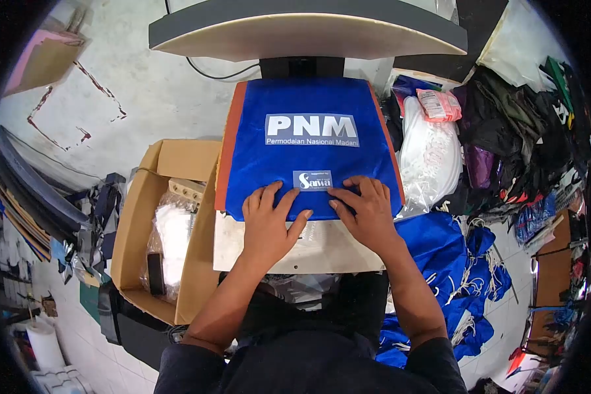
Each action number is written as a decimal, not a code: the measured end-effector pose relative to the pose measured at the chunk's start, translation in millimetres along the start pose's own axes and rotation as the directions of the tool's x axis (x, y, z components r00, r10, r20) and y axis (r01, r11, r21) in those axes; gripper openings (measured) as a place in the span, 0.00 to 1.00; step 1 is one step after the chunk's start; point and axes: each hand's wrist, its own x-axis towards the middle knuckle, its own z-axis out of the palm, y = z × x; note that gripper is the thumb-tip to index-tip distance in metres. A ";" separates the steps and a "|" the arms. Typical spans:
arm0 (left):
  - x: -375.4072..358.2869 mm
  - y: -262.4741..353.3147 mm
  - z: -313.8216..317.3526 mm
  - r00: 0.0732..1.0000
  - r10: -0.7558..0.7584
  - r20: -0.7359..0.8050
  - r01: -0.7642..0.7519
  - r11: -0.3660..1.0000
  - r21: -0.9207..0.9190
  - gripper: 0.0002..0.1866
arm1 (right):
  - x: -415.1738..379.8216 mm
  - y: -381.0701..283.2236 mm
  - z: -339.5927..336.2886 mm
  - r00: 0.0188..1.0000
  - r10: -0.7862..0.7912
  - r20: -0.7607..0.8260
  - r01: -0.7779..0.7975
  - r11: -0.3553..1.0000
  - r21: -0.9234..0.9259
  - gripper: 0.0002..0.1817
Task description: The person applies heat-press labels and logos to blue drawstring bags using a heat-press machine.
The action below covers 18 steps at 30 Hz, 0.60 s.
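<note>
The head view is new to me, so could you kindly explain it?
It comes from one camera worn on a person's head, looking forward and down; there is no robot. The bare left hand and right hand rest open on a blue fabric piece, near its small lower label. A larger PNM label sits above. The fabric lies over a pale board; nothing is lifted. A broad, grey-edged plate shows beyond. A cardboard box stands to the left; more blue fabric lies to the right.

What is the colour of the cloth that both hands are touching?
The cloth is bright blue; it shows best in the head view.
</note>
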 end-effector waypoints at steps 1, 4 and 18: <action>-1.0 -1.0 -0.4 1.000 -0.004 0.002 0.004 1.000 0.001 0.23 | -1.0 -1.1 0.9 1.000 0.006 -0.006 -0.006 1.000 -0.001 0.12; -2.3 -4.5 -0.4 1.000 0.016 -0.011 -0.016 1.000 -0.012 0.22 | -1.8 -7.0 -3.1 1.000 0.026 0.003 -0.026 1.000 0.001 0.12; -6.3 -10.5 -1.5 0.997 0.076 -0.025 -0.077 0.996 -0.047 0.20 | -8.6 -8.4 -2.9 1.000 -0.001 -0.015 0.001 1.000 -0.002 0.13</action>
